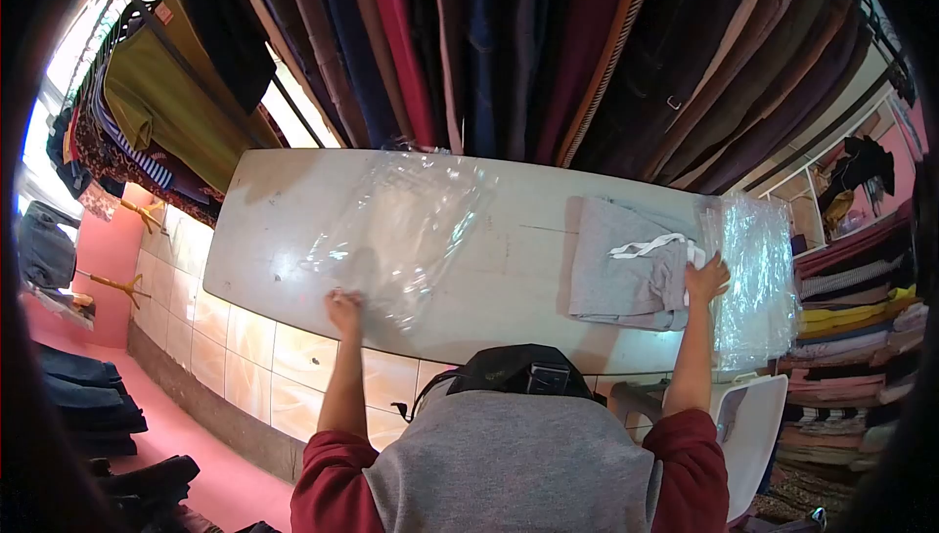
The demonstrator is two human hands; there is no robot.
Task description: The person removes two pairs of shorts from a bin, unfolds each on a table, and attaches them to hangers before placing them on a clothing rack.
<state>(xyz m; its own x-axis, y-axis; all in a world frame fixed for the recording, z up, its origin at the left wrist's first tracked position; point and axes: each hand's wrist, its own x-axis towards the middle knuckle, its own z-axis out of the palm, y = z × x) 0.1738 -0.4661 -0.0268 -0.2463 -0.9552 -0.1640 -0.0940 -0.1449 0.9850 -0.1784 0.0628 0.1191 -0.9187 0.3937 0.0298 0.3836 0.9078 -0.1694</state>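
1. Clearly, our right hand (708, 279) is the one nearer the folded garment: it sits at the right edge, fingers loosely bent, though we can't make out whether they pinch the fabric or only rest against it.
2. From that hand, the folded grey garment (626, 284) lies directly to the left, flat on the desk (528, 284). We see it as nearly square, its sides running roughly away from us, with a white drawstring (646, 246) across its upper face.
3. On the hand's other side, we have a pile of clear plastic (758, 279), so the hand stands between pile and garment.
4. Our left hand (342, 308) is well apart from the garment, fingers curled by the desk's near edge; whether they grip any film, we can't see.
5. From the left hand, a loose clear plastic bag (421, 230) spreads rightward and away from us, its long axis slanting toward the far edge.
6. Beyond the desk, we face a row of hanging clothes (479, 44).
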